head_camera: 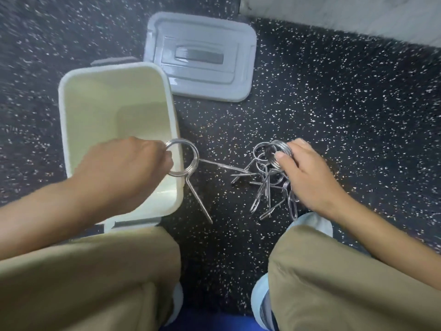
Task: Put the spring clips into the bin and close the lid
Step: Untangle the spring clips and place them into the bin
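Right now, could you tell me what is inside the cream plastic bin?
The cream plastic bin looks bare where its floor shows, no metal spring clips inside. The left hand, holding one metal spring clip at the rim, covers the near part.

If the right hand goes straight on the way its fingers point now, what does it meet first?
The right hand points left, already gripping the bunch of spring clips. Beyond them, probably the clip held by the left hand; depth is unclear.
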